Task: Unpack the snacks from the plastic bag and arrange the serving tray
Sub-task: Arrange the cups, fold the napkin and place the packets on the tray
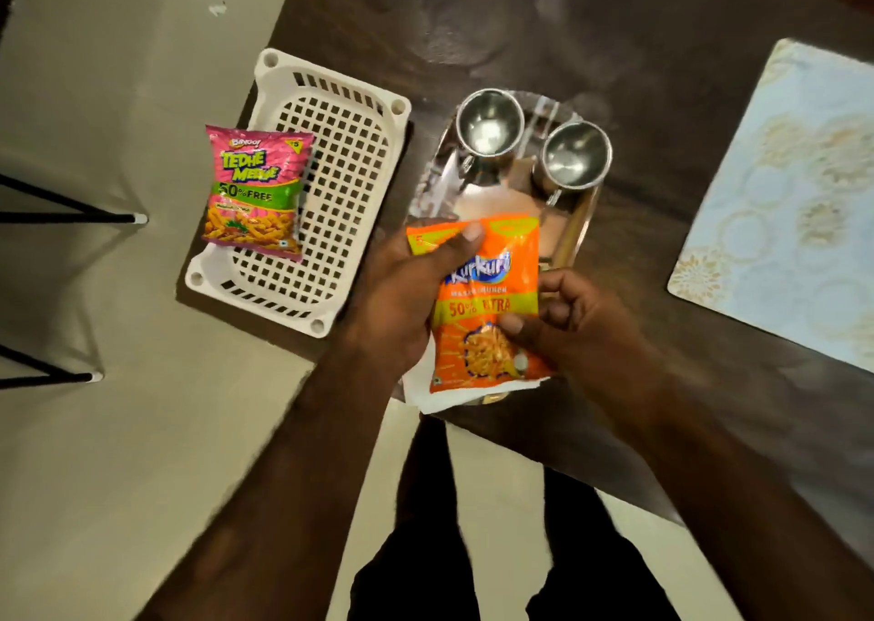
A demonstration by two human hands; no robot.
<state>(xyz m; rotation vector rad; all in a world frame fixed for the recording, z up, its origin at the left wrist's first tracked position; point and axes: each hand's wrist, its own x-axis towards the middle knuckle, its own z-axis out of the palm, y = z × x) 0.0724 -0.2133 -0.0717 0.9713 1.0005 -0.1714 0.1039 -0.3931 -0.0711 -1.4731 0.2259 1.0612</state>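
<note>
An orange snack packet (487, 284) is held above the near end of a shiny steel serving tray (579, 237). My left hand (402, 299) grips the packet's top left corner and left side. My right hand (563, 322) pinches its lower right side. Two steel cups (489, 123) (574, 157) stand at the far end of the tray. A pink snack packet (257, 190) lies on the left edge of a white plastic lattice basket (350, 185). A white sheet (454, 396) shows under the orange packet; whether it is the plastic bag I cannot tell.
The tray and basket rest on a dark wooden table (615, 29) whose near edge runs diagonally. A pale blue patterned placemat (785, 204) lies at the right. Black metal legs (71, 216) stand on the beige floor at the left.
</note>
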